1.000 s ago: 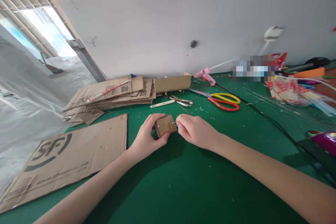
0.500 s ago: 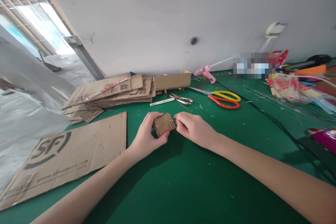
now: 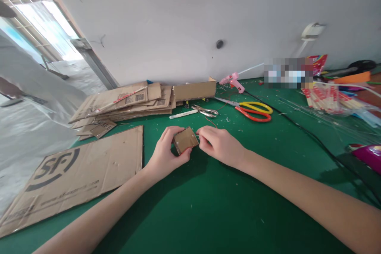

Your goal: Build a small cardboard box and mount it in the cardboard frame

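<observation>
A small cardboard box (image 3: 185, 139) with two pale dots on its face is gripped at its left side by my left hand (image 3: 166, 149), fingers behind and thumb along the lower edge. My right hand (image 3: 220, 145) is closed in a pinch close to the box's right edge. Something thin and light shows between its fingertips and the box; its kind is too small to make out. Just beyond the hands lie a white pen (image 3: 183, 114) and metal pliers (image 3: 206, 111), with a thin reddish wire (image 3: 212, 123) nearby.
A large cardboard sheet (image 3: 98, 174) lies at left, below stacked cardboard (image 3: 125, 101). Scissors (image 3: 254, 111) and a pink glue gun (image 3: 233, 82) lie at the back; a black cord (image 3: 300, 129) runs rightward. Wrapped sticks (image 3: 323, 99) and a purple tool (image 3: 369, 156) are at right. Another person (image 3: 26, 67) stands at left.
The whole view has shifted very slightly. Both hands keep the same hold around the box. The person at the left has moved a little.
</observation>
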### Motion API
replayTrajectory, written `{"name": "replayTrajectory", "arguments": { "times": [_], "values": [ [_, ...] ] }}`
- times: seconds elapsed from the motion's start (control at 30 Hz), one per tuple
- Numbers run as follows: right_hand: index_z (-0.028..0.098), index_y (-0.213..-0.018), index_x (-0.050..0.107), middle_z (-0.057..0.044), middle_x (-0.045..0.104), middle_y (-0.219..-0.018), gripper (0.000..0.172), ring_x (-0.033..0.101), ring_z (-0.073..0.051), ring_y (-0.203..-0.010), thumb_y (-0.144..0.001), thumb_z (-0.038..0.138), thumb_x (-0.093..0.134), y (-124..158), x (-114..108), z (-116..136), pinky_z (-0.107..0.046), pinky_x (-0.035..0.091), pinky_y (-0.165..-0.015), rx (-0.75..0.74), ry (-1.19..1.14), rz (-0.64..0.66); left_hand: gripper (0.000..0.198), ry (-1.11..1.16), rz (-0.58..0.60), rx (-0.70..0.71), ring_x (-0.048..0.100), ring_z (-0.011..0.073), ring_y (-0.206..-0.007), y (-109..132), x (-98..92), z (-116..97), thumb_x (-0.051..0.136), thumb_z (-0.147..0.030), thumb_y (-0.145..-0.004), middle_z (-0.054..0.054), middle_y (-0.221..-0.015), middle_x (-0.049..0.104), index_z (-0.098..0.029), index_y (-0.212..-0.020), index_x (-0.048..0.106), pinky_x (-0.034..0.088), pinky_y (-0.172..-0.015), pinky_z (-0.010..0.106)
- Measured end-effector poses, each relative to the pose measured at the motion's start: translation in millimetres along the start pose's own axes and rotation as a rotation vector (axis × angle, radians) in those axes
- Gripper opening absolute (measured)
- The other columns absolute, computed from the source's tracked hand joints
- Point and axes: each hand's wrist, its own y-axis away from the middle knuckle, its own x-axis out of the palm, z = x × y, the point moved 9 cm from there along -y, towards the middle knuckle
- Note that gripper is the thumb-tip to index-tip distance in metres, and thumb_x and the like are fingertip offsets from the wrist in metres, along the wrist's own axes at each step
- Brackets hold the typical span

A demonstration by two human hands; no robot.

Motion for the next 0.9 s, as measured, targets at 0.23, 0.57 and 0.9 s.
{"name": "replayTrajectory", "arguments": {
  "times": [0.23,0.57,0.9],
  "values": [
    [0.018,-0.086,0.055,-0.005,0.06,-0.082,0.017,0.054,-0.013,-0.068,-0.09,0.015,0.038,1,0,-1,-0.026,0.036,-0.059,-0.001,0.019,-0.007,0.044,-0.01,-0.008,0.0,0.058,0.0212,-0.097,0,0.7,2,0.066,-0.024,-0.073,0.008,-0.108,0.056,-0.023,-0.112,0.046,0.052,-0.077,0.034],
    [0.017,-0.075,0.05,-0.001,0.052,-0.069,0.021,0.044,-0.011,-0.057,-0.089,0.017,0.034,0,0,3,-0.026,0.025,-0.05,0.016,0.206,-0.02,0.044,-0.028,-0.019,0.025,0.058,0.0207,-0.097,1,0.1,-2,0.066,-0.023,-0.073,0.008,-0.108,0.056,-0.022,-0.113,0.046,0.053,-0.076,0.033],
    [0.018,-0.073,0.053,-0.001,0.057,-0.057,0.018,0.043,-0.011,-0.047,-0.085,0.021,0.04,-2,-5,16,-0.027,0.012,-0.046,0.086,0.466,-0.02,0.047,-0.056,-0.045,0.052,0.059,0.0206,-0.097,4,1.2,-3,0.067,-0.025,-0.073,0.008,-0.108,0.056,-0.023,-0.116,0.048,0.055,-0.077,0.034]
  ]
}}
